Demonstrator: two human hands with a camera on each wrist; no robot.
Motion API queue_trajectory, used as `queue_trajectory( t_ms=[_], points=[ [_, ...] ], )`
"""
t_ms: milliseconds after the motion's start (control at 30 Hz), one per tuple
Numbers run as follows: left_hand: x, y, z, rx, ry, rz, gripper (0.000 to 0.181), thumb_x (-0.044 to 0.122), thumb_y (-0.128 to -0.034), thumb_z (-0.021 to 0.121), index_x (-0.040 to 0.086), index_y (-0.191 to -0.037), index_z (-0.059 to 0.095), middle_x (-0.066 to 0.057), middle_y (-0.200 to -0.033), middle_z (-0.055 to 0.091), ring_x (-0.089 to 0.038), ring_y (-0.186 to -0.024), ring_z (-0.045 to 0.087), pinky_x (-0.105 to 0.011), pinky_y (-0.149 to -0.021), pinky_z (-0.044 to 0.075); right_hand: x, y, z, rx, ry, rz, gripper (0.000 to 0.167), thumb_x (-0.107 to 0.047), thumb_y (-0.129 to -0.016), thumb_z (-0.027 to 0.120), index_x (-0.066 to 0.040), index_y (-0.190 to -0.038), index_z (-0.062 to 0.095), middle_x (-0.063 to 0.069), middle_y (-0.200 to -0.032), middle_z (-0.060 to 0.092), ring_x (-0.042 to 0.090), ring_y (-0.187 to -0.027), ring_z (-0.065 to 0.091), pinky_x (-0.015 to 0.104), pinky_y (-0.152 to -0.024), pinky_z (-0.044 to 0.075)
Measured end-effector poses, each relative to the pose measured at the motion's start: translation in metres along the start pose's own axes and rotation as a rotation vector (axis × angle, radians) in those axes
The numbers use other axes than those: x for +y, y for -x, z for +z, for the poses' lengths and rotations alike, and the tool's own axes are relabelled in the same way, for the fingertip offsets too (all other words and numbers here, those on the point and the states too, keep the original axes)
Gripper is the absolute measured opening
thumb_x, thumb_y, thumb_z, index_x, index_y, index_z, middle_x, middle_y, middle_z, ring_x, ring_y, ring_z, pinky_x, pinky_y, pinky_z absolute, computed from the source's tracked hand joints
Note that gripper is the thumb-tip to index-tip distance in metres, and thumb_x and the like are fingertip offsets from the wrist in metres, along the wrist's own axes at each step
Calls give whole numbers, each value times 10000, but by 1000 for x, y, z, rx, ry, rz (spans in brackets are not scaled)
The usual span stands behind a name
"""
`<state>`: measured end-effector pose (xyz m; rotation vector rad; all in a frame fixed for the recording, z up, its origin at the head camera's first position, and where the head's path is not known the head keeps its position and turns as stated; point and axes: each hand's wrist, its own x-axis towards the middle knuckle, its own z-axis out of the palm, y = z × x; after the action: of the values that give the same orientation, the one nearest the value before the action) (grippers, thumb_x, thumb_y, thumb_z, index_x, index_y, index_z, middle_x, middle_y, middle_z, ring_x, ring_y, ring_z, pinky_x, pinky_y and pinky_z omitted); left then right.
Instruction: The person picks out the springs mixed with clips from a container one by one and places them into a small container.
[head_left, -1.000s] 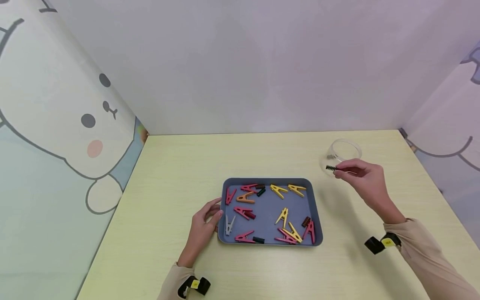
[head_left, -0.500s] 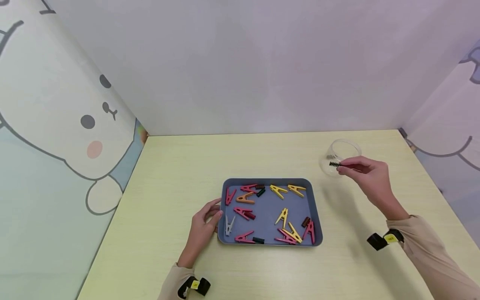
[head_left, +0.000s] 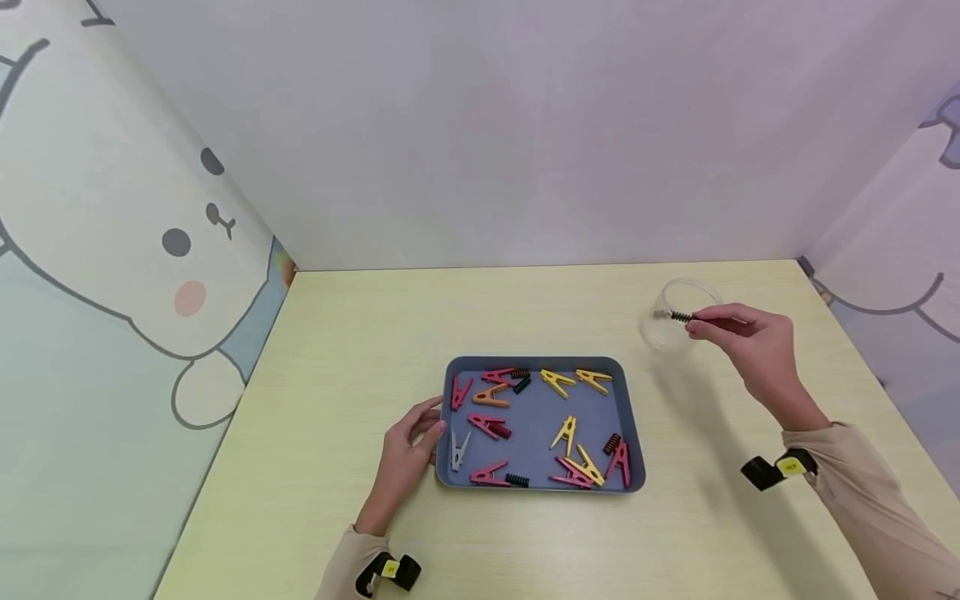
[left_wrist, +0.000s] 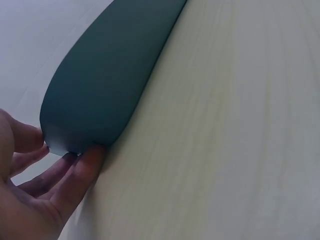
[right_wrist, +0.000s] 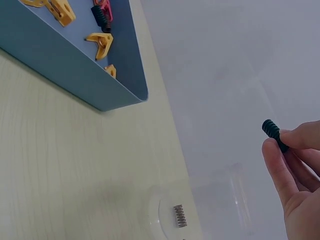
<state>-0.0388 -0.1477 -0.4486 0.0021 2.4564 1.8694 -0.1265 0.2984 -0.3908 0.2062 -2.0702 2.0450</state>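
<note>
My right hand (head_left: 757, 350) pinches a dark green spring (head_left: 681, 317) between thumb and fingertips, above a clear round container (head_left: 663, 340). In the right wrist view the green spring (right_wrist: 272, 131) juts out past the fingertips, and a metallic-looking spring (right_wrist: 180, 216) lies in the container. At the blue-grey tray (head_left: 540, 488), my left hand (head_left: 405, 462) holds the left wall, thumb at the rim; the left wrist view shows its fingers at the corner of the tray (left_wrist: 100, 100). Inside the tray lie pink, yellow, orange and grey clips and several dark springs.
The pale wooden table (head_left: 360, 333) carries the tray near its middle, with the clear container to the right and farther back. A grey-white wall (head_left: 525, 133) stands behind the table, and printed panels (head_left: 112, 208) flank it.
My right hand has moved a little to the right and away from me with the green spring in its pinch. The left hand and the tray have stayed where they were.
</note>
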Motion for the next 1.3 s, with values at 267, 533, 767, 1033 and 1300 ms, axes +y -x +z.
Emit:
queue_trajectory(
  t_ms=[267,533,767,1033,1300],
  points=[
    [-1,0,0,-3,11,-7,370,37,-918,599,20,-1286,563,-231,-1114,611,-318,-999,617,-391,-580,544,-2,-4,-6,33,-92,40,255,132,-765,698,216,-987,605,126,-826,711,199,-703,697,269,-732,524],
    [-2,0,0,10,-4,17,364,26,-912,602,7,-1274,569,-228,-1100,619,-324,-992,622,-328,-621,543,-2,-12,-11,69,-124,69,224,136,-754,707,183,-963,639,115,-814,713,199,-689,699,275,-719,522],
    [-2,0,0,15,-27,31,363,23,-911,603,-3,-1271,569,-226,-1094,626,-315,-984,630,-227,-718,510,-2,-18,-14,96,-98,96,212,118,-753,719,159,-952,657,105,-799,708,186,-685,699,275,-695,523],
    [-25,-5,2,29,-4,56,360,68,-913,619,50,-1271,584,-184,-1084,635,-286,-972,634,-264,-654,531,1,-23,-17,96,-53,94,231,101,-756,726,175,-958,641,106,-795,704,179,-674,697,267,-671,530],
    [-34,-8,2,31,-7,42,362,117,-909,639,142,-1268,602,-92,-1074,644,-177,-960,640,-282,-641,535,6,-28,-18,86,34,82,235,88,-767,721,180,-967,637,70,-802,709,157,-662,692,248,-648,532]
  ],
)
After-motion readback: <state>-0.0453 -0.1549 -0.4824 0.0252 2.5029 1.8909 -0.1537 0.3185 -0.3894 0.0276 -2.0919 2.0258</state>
